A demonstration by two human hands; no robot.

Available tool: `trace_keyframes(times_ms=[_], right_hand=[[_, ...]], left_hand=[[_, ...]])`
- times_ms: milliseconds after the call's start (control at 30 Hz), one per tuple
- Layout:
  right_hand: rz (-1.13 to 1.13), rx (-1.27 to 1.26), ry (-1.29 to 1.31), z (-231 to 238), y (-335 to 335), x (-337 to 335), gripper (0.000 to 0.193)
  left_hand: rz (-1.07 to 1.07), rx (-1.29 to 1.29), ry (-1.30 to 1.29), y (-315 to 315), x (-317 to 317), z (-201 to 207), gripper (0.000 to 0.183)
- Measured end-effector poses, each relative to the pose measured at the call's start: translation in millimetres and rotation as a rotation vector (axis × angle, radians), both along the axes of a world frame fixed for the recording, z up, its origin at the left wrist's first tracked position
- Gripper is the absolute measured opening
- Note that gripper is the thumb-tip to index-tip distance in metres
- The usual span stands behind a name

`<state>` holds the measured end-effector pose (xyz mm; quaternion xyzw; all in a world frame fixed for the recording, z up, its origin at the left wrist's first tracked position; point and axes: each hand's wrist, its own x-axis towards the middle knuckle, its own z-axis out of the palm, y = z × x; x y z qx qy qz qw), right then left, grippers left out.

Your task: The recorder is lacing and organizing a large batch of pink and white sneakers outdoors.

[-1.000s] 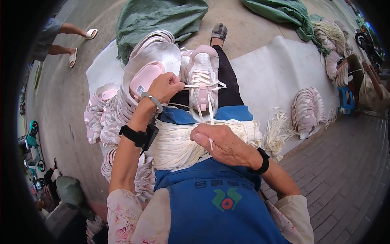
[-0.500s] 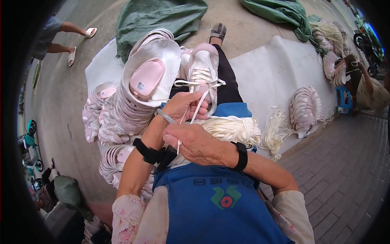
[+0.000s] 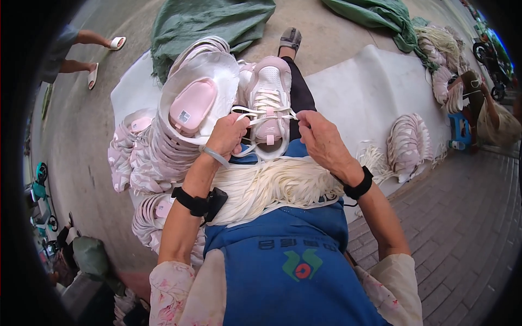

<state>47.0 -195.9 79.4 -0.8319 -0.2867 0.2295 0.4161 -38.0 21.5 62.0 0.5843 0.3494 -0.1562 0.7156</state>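
Note:
A pale pink and white shoe upper point(image 3: 270, 81) rests on my lap, with a white shoelace point(image 3: 265, 99) threaded across its front. On its left side my left hand point(image 3: 228, 133) is closed, with the lace pinched at the fingertips. Opposite, my right hand point(image 3: 325, 142) pinches a lace end beside the upper's right edge. Some lace hangs in a loop below the left hand. A thick bundle of cream laces point(image 3: 272, 187) lies across my lap, over the blue apron point(image 3: 266, 282).
Nested shoe uppers point(image 3: 193, 103) stack up on my left, with more stacks point(image 3: 149, 157) beside them. A white sheet point(image 3: 348, 92) covers the ground under another stack point(image 3: 409, 144) and loose laces point(image 3: 375, 160) on the right. Green sacking point(image 3: 212, 32) lies ahead. Other people sit or stand nearby.
My hands have moved apart from close together over my lap. The right hand has swung up and right to the upper's right side; the left has shifted slightly left. The lace bundle is uncovered.

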Motion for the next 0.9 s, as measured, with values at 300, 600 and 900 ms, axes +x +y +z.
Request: trace_keyframes(times_ms=[300, 600, 900], right_hand=[[0.025, -0.058, -0.123, -55, 26, 36, 0.034], [-0.058, -0.047, 0.140, -42, 26, 30, 0.024], [0.080, -0.047, -0.225, -34, 36, 42, 0.016]], left_hand=[[-0.062, -0.145, 0.013, -8, -20, 9, 0.026], [0.099, 0.060, -0.117, -26, -39, 12, 0.019], [-0.271, 0.565, -0.253, -23, -37, 4, 0.026]])
